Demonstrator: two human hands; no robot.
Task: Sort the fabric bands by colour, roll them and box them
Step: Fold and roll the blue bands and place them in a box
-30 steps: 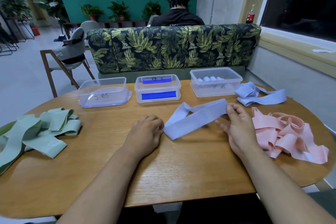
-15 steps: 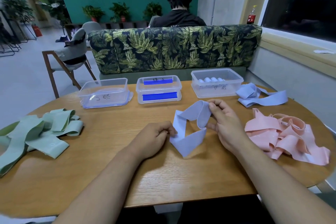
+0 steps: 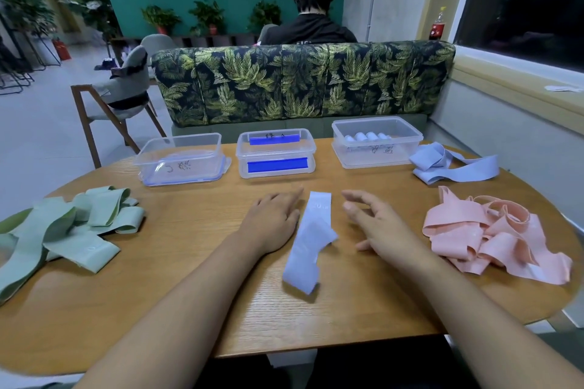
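Note:
A pale blue fabric band (image 3: 311, 240) lies folded lengthwise on the wooden table (image 3: 196, 303), running away from me. My left hand (image 3: 273, 221) rests flat on the table at the band's left edge, fingers straight. To the band's right, my right hand (image 3: 376, 227) hovers with fingers spread and holds nothing. More blue bands (image 3: 452, 166) lie at the back right, pink bands (image 3: 493, 234) at the right, green bands (image 3: 63, 230) at the left. The right clear box (image 3: 376, 142) holds several rolled blue bands.
Two more clear boxes stand at the table's far edge: a left box (image 3: 181, 158) on its lid and a middle box (image 3: 276, 153) with blue strips. A leaf-patterned sofa back (image 3: 300, 82) rises behind them, with a person seated beyond it. A chair (image 3: 117, 95) stands at the left.
Both hands have let go of the blue band. It was lifted and looped between them; now it lies folded flat and lengthwise, with the hands open on either side.

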